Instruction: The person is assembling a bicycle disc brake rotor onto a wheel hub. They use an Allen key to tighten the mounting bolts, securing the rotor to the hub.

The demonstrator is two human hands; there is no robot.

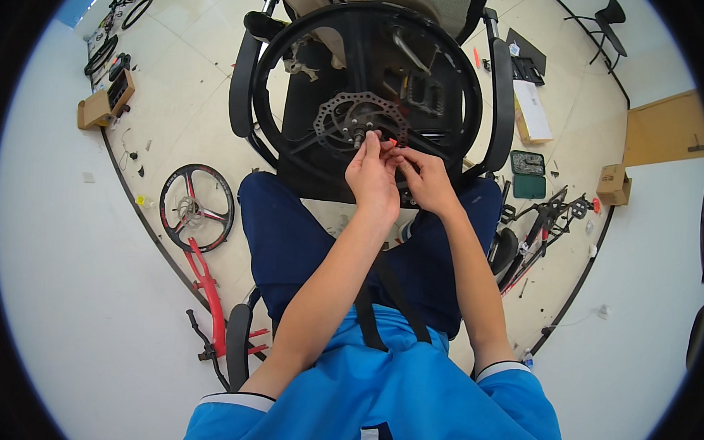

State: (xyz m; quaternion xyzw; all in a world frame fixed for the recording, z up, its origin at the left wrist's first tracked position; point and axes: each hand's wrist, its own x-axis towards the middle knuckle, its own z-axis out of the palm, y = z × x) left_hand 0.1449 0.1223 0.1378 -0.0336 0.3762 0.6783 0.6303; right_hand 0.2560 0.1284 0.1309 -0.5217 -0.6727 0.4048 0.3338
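seated, black bicycle wheel [296, 40] lying flat on an office chair [500, 93] straight ahead, brake disc rotor [336, 115] facing up at the hub, axle end [358, 137] sticking out at the centre.

left hand [373, 178] over the hub, fingers [372, 143] pinched together right at the axle end. cannot tell whether pinching the axle itself or a small part on it.

right hand [427, 180] just beside, touching the left hand, fingers [397, 154] closed together near a small red bit [391, 144] beside the rotor. too small to identify.

both forearms coming up from the lower edge over dark blue trousers [289, 233], blue shirt below.

around on the tiled floor [186, 98]:
- second black wheel [197, 207] with rotor, lying flat to the left, touching a red bike frame [210, 293]
- cardboard box [100, 106] far left, tyres [131, 3] beyond it
- green tool case [529, 174] open on the right, white box [531, 110] above it
- bike parts [541, 230] heaped right of the knee
- small cardboard box [614, 185] near the right wall
- black chair [607, 27] top right
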